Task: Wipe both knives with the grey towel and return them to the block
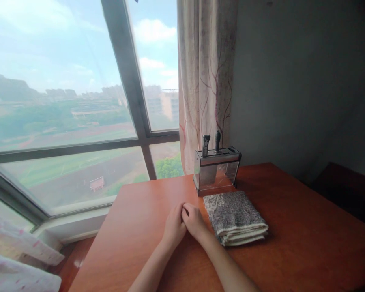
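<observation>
My left hand [174, 224] and my right hand [194, 219] rest together on the reddish-brown wooden table [140, 227]. Their curled fingers meet at the tips, and I see no object in either one. Just right of my right hand lies a folded grey towel [235, 213] with a pale patterned corner and pale edges. Behind the towel stands a knife block [217, 157] with clear sides and a dark metal frame. Two dark handles stick up from its top: a flat one [206, 144] and a rounder one [217, 140].
A large window [61, 81] with grey frames runs along the left side beyond the table. A patterned curtain [205, 81] hangs behind the knife block, by a dark grey wall [292, 81]. White fabric [21, 271] hangs at the lower left.
</observation>
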The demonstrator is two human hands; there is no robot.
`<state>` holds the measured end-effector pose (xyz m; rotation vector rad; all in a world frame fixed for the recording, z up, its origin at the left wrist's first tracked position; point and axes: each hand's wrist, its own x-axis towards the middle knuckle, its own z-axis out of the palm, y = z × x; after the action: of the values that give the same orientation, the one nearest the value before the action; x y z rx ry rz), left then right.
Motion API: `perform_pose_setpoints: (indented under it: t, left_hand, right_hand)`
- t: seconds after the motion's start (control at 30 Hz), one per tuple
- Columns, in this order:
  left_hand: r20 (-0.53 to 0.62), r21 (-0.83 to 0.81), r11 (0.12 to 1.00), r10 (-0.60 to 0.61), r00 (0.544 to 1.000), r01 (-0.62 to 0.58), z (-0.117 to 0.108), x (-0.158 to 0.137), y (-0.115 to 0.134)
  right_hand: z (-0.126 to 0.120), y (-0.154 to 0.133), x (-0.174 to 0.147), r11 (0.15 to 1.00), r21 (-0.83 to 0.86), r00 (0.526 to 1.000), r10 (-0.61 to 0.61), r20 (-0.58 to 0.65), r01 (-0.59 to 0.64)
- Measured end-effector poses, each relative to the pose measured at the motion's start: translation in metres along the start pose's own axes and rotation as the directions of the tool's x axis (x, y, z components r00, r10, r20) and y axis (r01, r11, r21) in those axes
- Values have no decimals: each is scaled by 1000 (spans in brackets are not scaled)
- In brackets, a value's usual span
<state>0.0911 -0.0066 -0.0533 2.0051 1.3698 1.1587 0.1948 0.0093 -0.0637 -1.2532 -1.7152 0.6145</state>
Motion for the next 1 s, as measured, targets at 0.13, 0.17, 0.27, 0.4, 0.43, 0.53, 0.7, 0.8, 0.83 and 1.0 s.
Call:
perform_pose_setpoints:
  t: [0.13, 0.17, 0.27, 0.4, 0.43, 0.53, 0.7, 0.8, 0.83, 1.0]
  left_hand:
    - [-1, 9, 1000, 7, 1000, -7, 0, 0, 0]
    - [-3, 13, 1000, 4, 1000, -4, 0, -1, 0]
    - [-4, 18, 1000, -4, 1000, 4, 0, -1, 0]
    - [4, 17, 1000, 2, 1000, -2, 0, 0, 0]
    - [5, 17, 1000, 3, 1000, -3, 0, 0, 0]
    - [7, 19, 1000, 3, 1000, -3, 1, 0, -1]
    - [12, 25, 1000, -6, 1000, 6, 1, -1, -2]
    - [16, 23, 1000, -5, 1000, 5, 0, 0, 0]
    - [17, 22, 1000, -6, 1000, 5, 0, 0, 0]
    - [13, 27, 1000, -10, 1000, 10, -1, 0, 1]
  right_hand:
    - [1, 1, 0, 1000, 3, 1000, -4, 1, 4]
    - [1, 2, 1, 1000, 3, 1000, -7, 1, 7]
    - [2, 2, 1, 1000, 4, 1000, -11, 0, 11]
    - [2, 3, 1, 1000, 6, 1000, -14, 0, 14]
    - [2, 3, 1, 1000, 6, 1000, -15, 0, 15]
    - [2, 3, 0, 1000, 3, 1000, -16, 1, 16]
    - [1, 3, 0, 1000, -2, 1000, -17, 6, 17]
    - [1, 2, 0, 1000, -5, 1000, -18, 3, 18]
    - [1, 2, 0, 1000, -7, 1000, -18, 2, 18]
    - [1, 1, 1, 1000, -13, 1000, -19, 0, 19]
